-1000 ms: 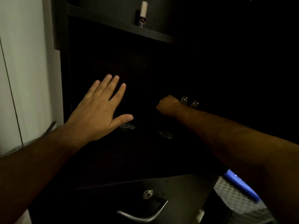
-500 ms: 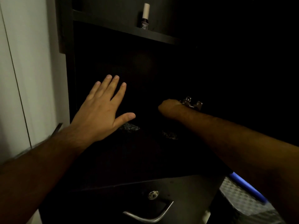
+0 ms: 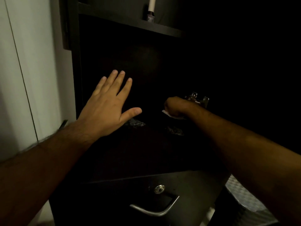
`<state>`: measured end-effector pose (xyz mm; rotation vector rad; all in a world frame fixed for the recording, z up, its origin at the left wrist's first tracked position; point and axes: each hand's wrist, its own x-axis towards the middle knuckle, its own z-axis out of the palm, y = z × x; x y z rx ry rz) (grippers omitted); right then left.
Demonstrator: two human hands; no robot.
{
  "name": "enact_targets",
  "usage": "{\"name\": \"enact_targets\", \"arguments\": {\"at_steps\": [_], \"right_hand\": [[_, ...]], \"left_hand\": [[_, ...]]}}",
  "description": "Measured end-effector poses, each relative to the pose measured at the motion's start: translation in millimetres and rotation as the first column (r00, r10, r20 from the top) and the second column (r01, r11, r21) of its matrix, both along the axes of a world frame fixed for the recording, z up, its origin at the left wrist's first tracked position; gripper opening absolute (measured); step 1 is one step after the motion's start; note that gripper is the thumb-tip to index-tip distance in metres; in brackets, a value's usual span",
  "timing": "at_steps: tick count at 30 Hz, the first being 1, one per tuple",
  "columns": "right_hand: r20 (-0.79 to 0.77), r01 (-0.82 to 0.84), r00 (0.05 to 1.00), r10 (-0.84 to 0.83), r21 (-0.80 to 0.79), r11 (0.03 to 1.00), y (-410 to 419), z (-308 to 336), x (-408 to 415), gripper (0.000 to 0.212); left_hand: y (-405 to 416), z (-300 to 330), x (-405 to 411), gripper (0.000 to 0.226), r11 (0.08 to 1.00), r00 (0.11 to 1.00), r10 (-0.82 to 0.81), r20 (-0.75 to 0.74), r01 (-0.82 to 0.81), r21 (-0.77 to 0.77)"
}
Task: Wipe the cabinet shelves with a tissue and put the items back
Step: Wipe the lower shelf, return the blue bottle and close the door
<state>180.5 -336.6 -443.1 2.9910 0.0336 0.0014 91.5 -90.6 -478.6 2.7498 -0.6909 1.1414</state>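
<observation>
The dark cabinet is open, and its lower shelf [image 3: 146, 154] lies in deep shadow. My right hand [image 3: 175, 106] reaches far into the compartment, fingers curled round a white tissue [image 3: 167, 113] whose edge shows under the fist. My left hand [image 3: 107, 108] hovers flat with straight spread fingers in front of the left part of the compartment and holds nothing. Two small dark glittery items [image 3: 135, 123] [image 3: 175, 130] lie on the shelf between the hands. A nail polish bottle [image 3: 151, 11] with a white cap stands on the upper shelf [image 3: 130, 22].
A metal hinge [image 3: 197, 99] juts out just behind my right hand. Below the shelf is a drawer front with a lock [image 3: 159, 189] and a curved metal handle [image 3: 154, 209]. A pale wall [image 3: 29, 79] runs along the left. A checkered surface [image 3: 246, 203] shows at lower right.
My right fist has shifted a little on the shelf, and the tissue's white edge now shows beneath it. The left hand stays spread in about the same place.
</observation>
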Motion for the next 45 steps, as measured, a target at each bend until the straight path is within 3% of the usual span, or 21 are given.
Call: {"name": "enact_targets", "arguments": {"at_steps": [2,4,5,6,8,10,12,14,15,17,19,21,23,27,31,38,43,45], "right_hand": [[-0.239,0.058,0.971,-0.028,0.121,0.991,-6.2,6.0,-5.0,0.01],[-0.405,0.07,0.914,0.03,0.23,0.971,-10.2,12.7,-6.2,0.016],[-0.424,0.101,0.906,-0.015,0.182,0.978,-12.3,15.8,-3.6,0.012],[-0.38,0.085,0.924,-0.052,0.07,0.994,-9.1,14.2,-0.4,0.007],[-0.175,0.001,0.984,-0.02,-0.111,0.994,-1.8,2.7,11.6,0.022],[0.01,-0.06,0.998,0.063,-0.192,0.98,8.7,-4.1,13.2,0.035],[0.019,-0.097,0.994,0.104,-0.231,0.968,14.7,-1.2,4.3,0.034],[-0.165,-0.024,0.986,0.023,-0.001,1.0,9.5,10.1,4.5,0.014],[-0.334,0.089,0.942,-0.035,0.149,0.985,4.8,15.0,7.0,0.009],[-0.548,0.247,0.827,-0.128,0.15,0.957,-2.1,21.4,5.7,0.014],[-0.447,0.258,0.877,-0.175,0.13,0.957,-5.4,13.4,11.9,0.027],[-0.152,0.111,0.985,-0.083,0.186,0.976,6.6,3.8,16.6,0.029],[-0.014,-0.005,1.0,0.007,0.085,0.996,18.8,-3.1,16.4,0.028],[-0.137,-0.014,0.991,0.008,-0.041,0.999,4.0,-0.7,8.8,0.037],[0.02,0.067,0.998,-0.067,-0.031,0.997,5.8,-2.2,-4.2,0.027],[0.068,-0.022,0.998,0.0,0.324,0.946,-14.7,-12.5,-45.6,0.016],[0.081,0.014,0.996,-0.045,0.35,0.937,-23.9,-28.3,-67.0,0.019],[0.031,0.017,0.999,-0.035,0.462,0.887,-17.0,-28.7,-67.4,0.026]], "left_hand": [[-0.2,-1.2,-0.3,0.095,1.0,1.0,-0.007,-0.008,0.007,0.005],[-0.2,-2.0,-0.3,0.095,1.0,1.0,-0.01,-0.021,0.01,0.005],[-0.6,-2.4,-0.8,0.095,1.0,1.0,-0.01,-0.029,0.01,0.004],[-0.6,-2.9,-0.7,0.095,1.0,0.999,-0.008,-0.038,0.008,0.0],[0.2,-4.3,-0.2,0.095,1.0,0.998,0.009,-0.062,-0.009,-0.013],[0.6,-5.6,0.5,0.098,0.999,0.995,0.034,-0.097,-0.035,-0.013],[-1.8,-5.1,0.7,0.101,0.999,0.991,0.045,-0.127,-0.046,-0.004],[-5.6,-5.3,-0.8,0.101,0.999,0.989,0.029,-0.143,-0.031,-0.012],[-7.3,-5.6,-1.3,0.1,1.0,0.989,0.011,-0.147,-0.014,-0.021],[-9.7,-8.2,-5.8,0.099,0.998,0.986,-0.035,-0.16,0.025,-0.065],[-10.1,-9.3,-8.1,0.097,0.993,0.981,-0.069,-0.182,0.051,-0.106],[-9.1,-9.5,-7.4,0.097,0.989,0.967,-0.101,-0.235,0.071,-0.133],[-8.5,-11.2,-5.3,0.095,0.984,0.95,-0.138,-0.279,0.1,-0.146],[-9.6,-13.0,-1.0,0.091,0.964,0.916,-0.242,-0.32,0.189,-0.186],[-7.7,-9.4,3.7,0.089,0.938,0.891,-0.311,-0.329,0.234,-0.254],[-0.5,-3.7,-10.9,0.084,0.936,0.889,-0.276,-0.365,0.163,-0.311],[-1.3,1.3,-35.0,0.086,0.945,0.875,-0.192,-0.444,0.042,-0.325],[-2.5,5.4,-38.3,0.086,0.953,0.862,-0.164,-0.479,0.014,-0.301]]}}
